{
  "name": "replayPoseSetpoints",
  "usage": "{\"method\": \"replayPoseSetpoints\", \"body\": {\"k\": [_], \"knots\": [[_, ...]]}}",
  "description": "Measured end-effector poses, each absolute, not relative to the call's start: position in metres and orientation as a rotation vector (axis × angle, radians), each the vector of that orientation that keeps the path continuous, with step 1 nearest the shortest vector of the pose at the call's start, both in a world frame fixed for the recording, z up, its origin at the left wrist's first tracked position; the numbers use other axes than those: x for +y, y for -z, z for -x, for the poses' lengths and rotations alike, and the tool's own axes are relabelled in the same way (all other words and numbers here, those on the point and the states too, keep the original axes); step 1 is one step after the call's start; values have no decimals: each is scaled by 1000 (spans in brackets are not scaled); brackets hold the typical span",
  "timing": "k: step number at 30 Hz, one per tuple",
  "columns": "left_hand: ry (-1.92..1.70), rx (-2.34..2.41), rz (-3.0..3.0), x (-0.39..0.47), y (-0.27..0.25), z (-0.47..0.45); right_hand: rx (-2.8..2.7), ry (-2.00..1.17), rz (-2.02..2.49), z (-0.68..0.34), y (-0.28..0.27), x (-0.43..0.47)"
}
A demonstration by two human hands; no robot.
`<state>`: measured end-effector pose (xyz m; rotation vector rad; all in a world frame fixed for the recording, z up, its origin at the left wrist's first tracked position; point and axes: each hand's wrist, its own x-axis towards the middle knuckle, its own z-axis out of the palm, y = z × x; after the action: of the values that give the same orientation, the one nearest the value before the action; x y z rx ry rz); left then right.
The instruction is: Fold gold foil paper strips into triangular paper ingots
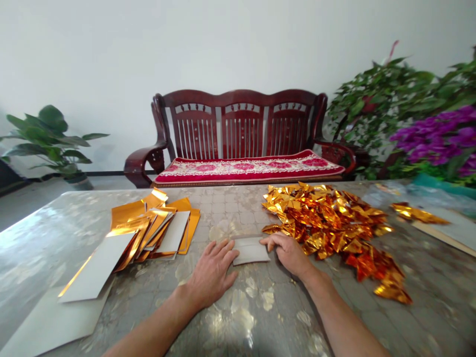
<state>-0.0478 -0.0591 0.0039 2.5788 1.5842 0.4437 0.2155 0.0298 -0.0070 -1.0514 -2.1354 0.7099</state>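
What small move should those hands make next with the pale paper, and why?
Perhaps smooth the pale paper flat, running the right hand along its far edge while the left hand steadies it. It lies on the table with a hand at each end, and a faint line crosses it, possibly a crease.

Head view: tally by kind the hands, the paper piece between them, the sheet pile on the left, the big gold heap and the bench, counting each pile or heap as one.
Hands: 2 (left hand, right hand)
Pale paper piece: 1
Pile of gold and white sheets: 1
Heap of shiny gold pieces: 1
Wooden bench: 1
Total: 6
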Motion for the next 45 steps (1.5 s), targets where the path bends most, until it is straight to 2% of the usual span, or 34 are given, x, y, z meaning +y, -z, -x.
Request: {"method": "replayPoseSetpoints", "body": {"k": [16,24,35,45], "knots": [[-473,1649,-2499,-49,0,44,-2343,-751,1058,-226,-11,28],[-490,1684,-2446,-45,-2,42,-2284,-634,1043,-217,0,31],[-602,1887,-2383,-33,-4,30,-2141,-413,1262,-196,3,25],[-619,1929,-2265,-29,-11,29,-2162,-98,1423,-184,7,26]]}}
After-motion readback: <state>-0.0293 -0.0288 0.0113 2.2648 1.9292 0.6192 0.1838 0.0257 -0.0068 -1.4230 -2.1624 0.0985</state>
